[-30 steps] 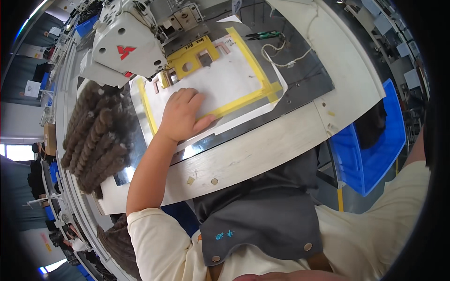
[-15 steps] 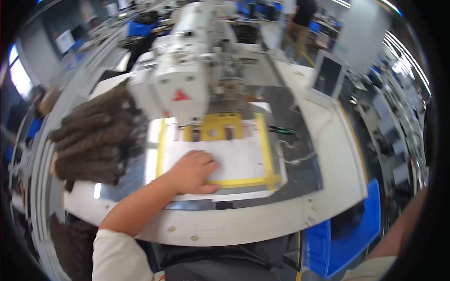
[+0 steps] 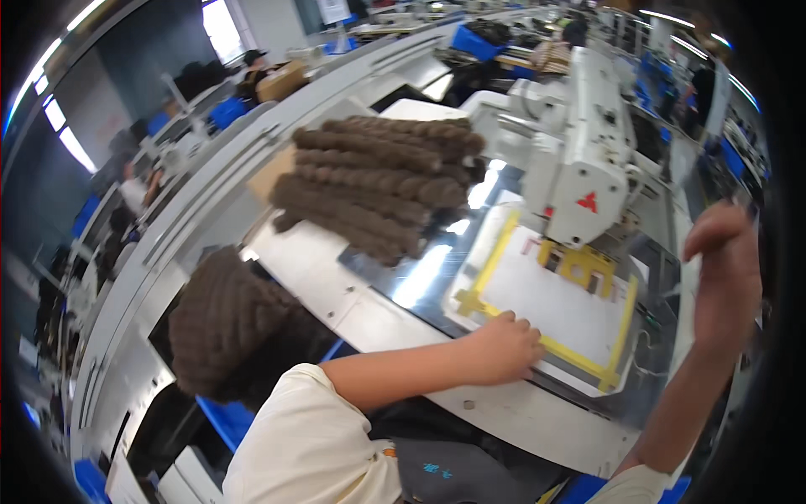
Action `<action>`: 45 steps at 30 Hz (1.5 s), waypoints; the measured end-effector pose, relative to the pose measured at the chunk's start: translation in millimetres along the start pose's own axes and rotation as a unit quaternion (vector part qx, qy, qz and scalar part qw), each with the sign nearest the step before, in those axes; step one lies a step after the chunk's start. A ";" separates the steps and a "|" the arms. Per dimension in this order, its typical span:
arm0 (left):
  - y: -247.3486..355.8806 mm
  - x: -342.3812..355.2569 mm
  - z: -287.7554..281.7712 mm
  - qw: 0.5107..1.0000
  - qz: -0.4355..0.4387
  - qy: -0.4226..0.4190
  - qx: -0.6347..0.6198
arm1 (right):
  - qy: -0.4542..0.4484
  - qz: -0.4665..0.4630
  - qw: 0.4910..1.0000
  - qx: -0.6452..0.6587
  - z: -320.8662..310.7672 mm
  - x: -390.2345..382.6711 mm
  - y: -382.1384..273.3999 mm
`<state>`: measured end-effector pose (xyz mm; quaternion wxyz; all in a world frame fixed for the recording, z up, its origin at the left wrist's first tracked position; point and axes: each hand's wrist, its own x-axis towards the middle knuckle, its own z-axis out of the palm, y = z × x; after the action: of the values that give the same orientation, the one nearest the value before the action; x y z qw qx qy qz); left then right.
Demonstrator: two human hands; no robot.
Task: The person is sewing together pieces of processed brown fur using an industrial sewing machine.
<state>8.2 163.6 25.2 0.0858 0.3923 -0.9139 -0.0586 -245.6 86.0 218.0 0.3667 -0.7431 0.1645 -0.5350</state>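
My left hand [image 3: 501, 349] is at the near edge of a flat white sheet [image 3: 546, 290] bordered with yellow tape. Its fingers are curled, and their tips and anything under them are hidden. The sheet lies under the head of a white sewing machine [image 3: 588, 181]. A yellow plate [image 3: 579, 267] with cut-outs is at the sheet's far side, below the machine head. My right hand [image 3: 726, 269] is raised at the right, away from the table, slightly blurred, its fingers loosely bent and nothing visible in them.
Brown ribbed plush pieces [image 3: 378, 181] are piled on the table left of the machine. More brown plush [image 3: 222, 328] hangs by the table's left edge, near a blue bin [image 3: 225, 420]. A long metal rail [image 3: 210, 181] runs along the left. People sit at work farther off.
The view has swung left. My left hand has slid from the sheet's surface to its near edge, and its fingers have curled. My right hand has risen into view.
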 end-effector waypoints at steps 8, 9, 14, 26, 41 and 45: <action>-58.9 -167.7 -158.7 0.909 -0.400 0.113 -0.017 | -0.079 0.395 0.911 -0.086 94.5 -129.3 157.5; -87.6 -196.9 -172.3 0.854 -0.497 0.154 -0.006 | -0.114 0.392 0.906 -0.111 98.2 -129.7 152.9; -193.4 -438.0 -189.7 0.684 -0.719 0.107 0.064 | -0.179 0.378 0.901 -0.115 102.2 -122.0 146.0; -176.9 -460.3 -143.6 0.676 -0.728 0.111 -0.022 | -0.189 0.394 0.887 -0.145 98.6 -119.6 143.3; -150.5 -407.2 -164.2 0.643 -0.690 0.124 0.308 | -0.186 0.396 0.888 -0.139 101.5 -121.8 149.7; -135.9 -380.5 -196.1 0.631 -0.548 0.199 0.512 | -0.190 0.397 0.888 -0.134 101.3 -117.7 148.0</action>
<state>401.8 339.3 151.2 0.0034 0.8040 -0.3745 0.4619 -174.9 98.1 15.8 0.4695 -0.7451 0.4436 -0.1664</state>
